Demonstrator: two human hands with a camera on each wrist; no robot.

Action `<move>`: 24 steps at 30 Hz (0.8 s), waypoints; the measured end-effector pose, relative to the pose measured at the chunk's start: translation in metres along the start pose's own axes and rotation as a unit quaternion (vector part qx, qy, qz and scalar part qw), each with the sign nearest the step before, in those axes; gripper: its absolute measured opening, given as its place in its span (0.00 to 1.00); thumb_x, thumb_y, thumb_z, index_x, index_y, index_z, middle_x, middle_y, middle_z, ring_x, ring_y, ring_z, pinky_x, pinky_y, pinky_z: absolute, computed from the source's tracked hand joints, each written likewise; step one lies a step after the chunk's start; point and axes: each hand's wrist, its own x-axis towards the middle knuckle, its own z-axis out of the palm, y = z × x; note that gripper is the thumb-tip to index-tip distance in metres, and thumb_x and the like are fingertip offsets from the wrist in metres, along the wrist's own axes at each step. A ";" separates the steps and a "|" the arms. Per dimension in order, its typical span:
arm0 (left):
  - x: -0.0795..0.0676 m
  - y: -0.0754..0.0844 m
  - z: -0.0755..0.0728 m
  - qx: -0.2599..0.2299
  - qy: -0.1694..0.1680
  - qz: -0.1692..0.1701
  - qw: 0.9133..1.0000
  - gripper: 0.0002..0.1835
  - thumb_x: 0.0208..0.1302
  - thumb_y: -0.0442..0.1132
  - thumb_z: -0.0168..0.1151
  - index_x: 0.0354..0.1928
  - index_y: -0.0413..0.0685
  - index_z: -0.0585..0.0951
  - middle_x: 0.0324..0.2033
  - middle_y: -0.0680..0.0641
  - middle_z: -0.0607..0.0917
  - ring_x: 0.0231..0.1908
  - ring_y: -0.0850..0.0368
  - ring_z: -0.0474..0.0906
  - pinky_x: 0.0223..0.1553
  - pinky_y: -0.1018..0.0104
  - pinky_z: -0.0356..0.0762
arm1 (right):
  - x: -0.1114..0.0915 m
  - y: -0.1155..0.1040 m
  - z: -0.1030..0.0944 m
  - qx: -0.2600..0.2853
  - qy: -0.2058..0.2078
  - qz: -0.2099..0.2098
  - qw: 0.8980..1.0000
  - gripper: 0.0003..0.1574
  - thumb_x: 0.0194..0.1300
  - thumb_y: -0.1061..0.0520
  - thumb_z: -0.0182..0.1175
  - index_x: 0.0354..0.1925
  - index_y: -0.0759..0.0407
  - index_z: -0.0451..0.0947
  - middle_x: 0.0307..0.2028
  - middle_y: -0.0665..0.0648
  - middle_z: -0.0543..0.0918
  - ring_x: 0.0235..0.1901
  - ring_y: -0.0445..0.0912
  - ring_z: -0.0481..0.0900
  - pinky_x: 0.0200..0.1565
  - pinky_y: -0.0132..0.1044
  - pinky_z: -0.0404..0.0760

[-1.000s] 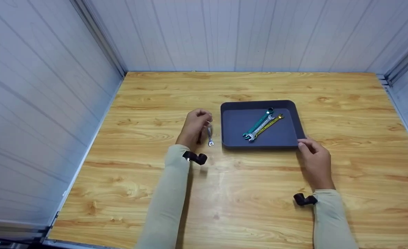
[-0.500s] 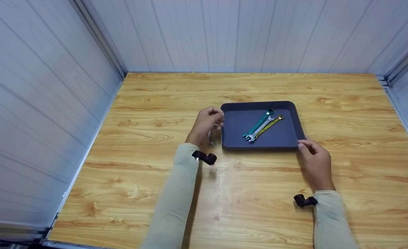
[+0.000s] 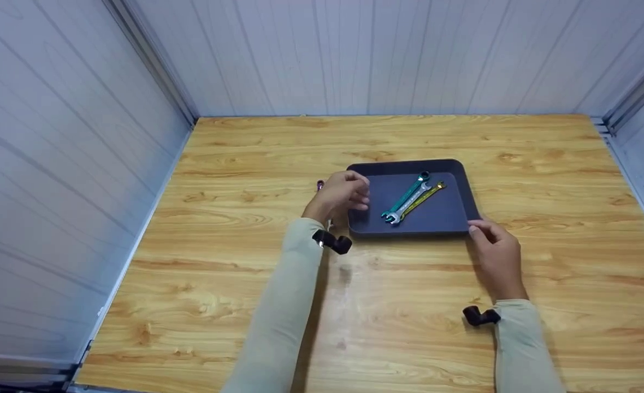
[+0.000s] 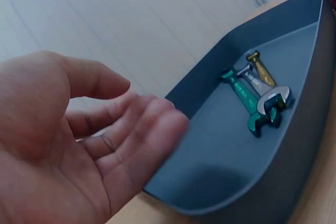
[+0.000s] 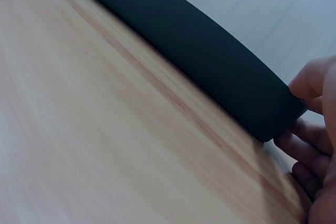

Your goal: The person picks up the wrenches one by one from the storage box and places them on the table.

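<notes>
A dark grey tray [image 3: 414, 234] rests on the table with a green wrench [image 3: 405, 197], a silver wrench [image 3: 410, 204] and a yellow wrench [image 3: 425, 201] bunched together inside. My left hand [image 3: 339, 192] hovers at the tray's left rim, fingertips over its inside. In the left wrist view that hand [image 4: 79, 135] has loosely bent fingers and an empty palm. Partly hidden below it, another wrench lies on the table left of the tray, its purple ring end [image 3: 320, 185] showing. My right hand [image 3: 499, 256] pinches the tray's front right corner between thumb and fingers.
The wood-grain table [image 3: 398, 327] reaches to white panel walls [image 3: 300, 54] at the back and both sides. Small black cameras [image 3: 332, 241] are strapped to both sleeved wrists.
My left hand has moved right, from above the loose wrench to over the tray's left rim, uncovering the purple end. The right hand keeps its hold on the corner.
</notes>
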 end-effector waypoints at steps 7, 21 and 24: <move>0.009 0.002 0.015 0.028 -0.037 -0.012 0.999 0.17 0.71 0.33 0.56 0.55 0.28 0.76 0.33 0.41 0.83 0.31 0.50 0.83 0.39 0.52 0.86 | -0.002 -0.001 -0.002 -0.009 0.000 -0.001 1.000 0.23 0.73 0.44 0.59 0.54 0.58 0.83 0.65 0.56 0.75 0.65 0.48 0.71 0.57 0.30 0.73; 0.024 0.006 0.032 0.091 -0.050 -0.062 0.993 0.15 0.68 0.37 0.62 0.50 0.33 0.82 0.34 0.43 0.86 0.35 0.50 0.85 0.46 0.52 0.84 | 0.000 -0.002 -0.001 0.001 -0.001 0.000 1.000 0.22 0.74 0.46 0.59 0.55 0.59 0.83 0.66 0.57 0.74 0.66 0.50 0.70 0.61 0.35 0.72; 0.027 0.005 0.034 0.105 -0.047 -0.070 0.991 0.16 0.68 0.38 0.62 0.52 0.34 0.82 0.35 0.43 0.87 0.36 0.51 0.85 0.47 0.54 0.83 | 0.001 -0.002 0.000 -0.001 -0.001 -0.003 1.000 0.22 0.73 0.46 0.59 0.55 0.59 0.83 0.66 0.57 0.75 0.66 0.50 0.71 0.60 0.33 0.72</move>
